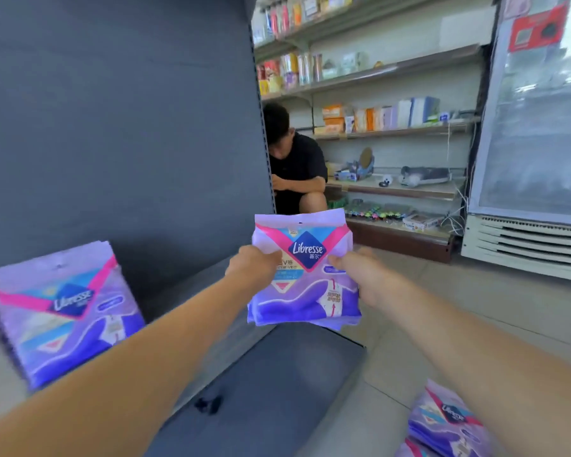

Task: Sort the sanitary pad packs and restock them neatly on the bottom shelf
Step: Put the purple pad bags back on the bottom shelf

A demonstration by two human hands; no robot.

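Far left on the grey bottom shelf (277, 374), a shelved Libresse pack (63, 308): purple, upright, tipped back against the dark back panel (112, 127), blurred. Grips with the left hand (253, 267) the left edge of a bundle of Libresse pad packs (304, 282), thumb curled over the front, fingers hidden behind. Holds the bundle upright in mid-air, label towards the camera, over the right end of the shelf and clear of it. Pinches the bundle's right edge with the right hand (360, 275), thumb on the front beside the blue logo, fingers out of sight behind. Just past the bundle, by the panel's edge, a crouching person (297, 166) in a black shirt. Low at right on the tiled floor (442, 308), more purple packs (449, 420) in a loose pile, partly covered by the right forearm. Further back, wall shelves (393, 133) with boxes and bottles; far right, a glass-door cooler (534, 127).
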